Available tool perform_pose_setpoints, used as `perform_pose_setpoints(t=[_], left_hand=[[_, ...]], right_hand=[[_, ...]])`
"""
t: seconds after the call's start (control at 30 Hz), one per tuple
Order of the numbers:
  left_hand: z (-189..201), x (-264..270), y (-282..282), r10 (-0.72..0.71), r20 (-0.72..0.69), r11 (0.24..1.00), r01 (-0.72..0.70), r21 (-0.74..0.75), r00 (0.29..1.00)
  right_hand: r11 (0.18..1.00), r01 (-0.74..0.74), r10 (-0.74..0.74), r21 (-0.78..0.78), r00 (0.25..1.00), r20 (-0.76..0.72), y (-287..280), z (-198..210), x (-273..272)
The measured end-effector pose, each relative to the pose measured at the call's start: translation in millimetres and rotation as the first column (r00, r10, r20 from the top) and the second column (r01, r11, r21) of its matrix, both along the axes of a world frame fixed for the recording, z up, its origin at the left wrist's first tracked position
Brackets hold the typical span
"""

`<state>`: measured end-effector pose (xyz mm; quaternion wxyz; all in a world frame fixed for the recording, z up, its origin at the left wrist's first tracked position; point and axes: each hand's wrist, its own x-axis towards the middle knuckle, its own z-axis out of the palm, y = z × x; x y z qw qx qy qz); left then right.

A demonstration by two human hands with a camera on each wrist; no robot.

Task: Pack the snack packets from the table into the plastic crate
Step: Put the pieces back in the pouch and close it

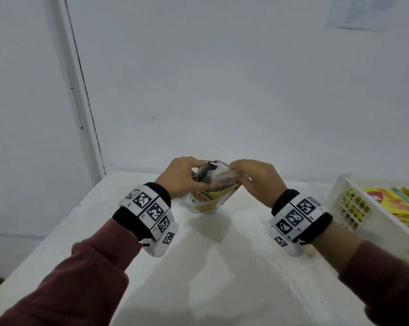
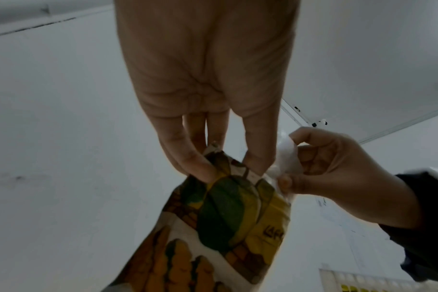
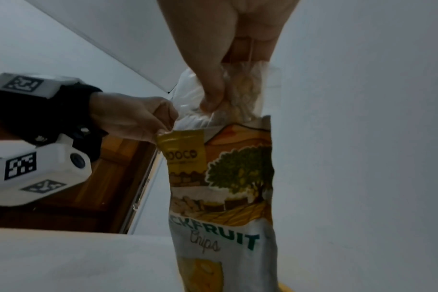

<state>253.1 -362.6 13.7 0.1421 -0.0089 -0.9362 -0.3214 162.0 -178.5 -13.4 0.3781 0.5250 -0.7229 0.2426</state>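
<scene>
A jackfruit chips packet (image 1: 208, 201), yellow and white with a tree picture, stands upright on the white table (image 1: 222, 267) at its far middle. My left hand (image 1: 196, 170) pinches the packet's top left corner (image 3: 178, 136). My right hand (image 1: 236, 168) grips a clear plastic bag (image 3: 248, 94) bunched at the packet's top, thumb and fingers curled round it. The left wrist view shows the printed packet (image 2: 225, 227) under my left fingers (image 2: 188, 158) and my right hand (image 2: 293, 164) holding the clear plastic (image 2: 286, 158). What the clear bag contains is blurred.
A white latticed plastic crate (image 1: 354, 208) sits at the table's right edge with several yellow and orange packets (image 1: 391, 203) inside. A white wall stands close behind the table. The table's left edge drops off to a wooden floor (image 3: 108, 187).
</scene>
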Motion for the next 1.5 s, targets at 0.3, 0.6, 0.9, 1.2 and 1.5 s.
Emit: perform_pose_setpoints(t=[0.3,0.6,0.9,1.2,1.5], left_hand=[[-8.6,-1.5,0.2,-0.031,0.021,0.991,0.029,0.128,0.999],[-11.7,-7.1,-7.9,-0.076,-0.02,0.979,0.079,0.188,0.997],[0.0,-10.7,-9.0,-0.06,0.149,0.985,0.082,-0.149,0.987],[-5.4,-15.0,0.6,-0.014,0.149,0.984,0.04,-0.175,0.989],[-6.4,-13.0,10.7,-0.01,0.103,0.977,0.032,-0.212,0.995]], right_hand=[[0.909,0.223,-0.152,0.351,0.964,-0.216,-16.2,4.5,-6.9],[0.59,0.34,-0.305,0.732,0.934,-0.188,-9.2,0.0,-4.1],[0.862,0.383,-0.267,0.331,0.9,-0.344,-7.7,-3.0,-10.9],[0.887,0.318,-0.217,0.334,0.927,-0.305,5.6,-17.0,-19.5],[0.999,0.038,-0.016,-0.033,0.864,0.503,77.0,-19.3,-27.2]])
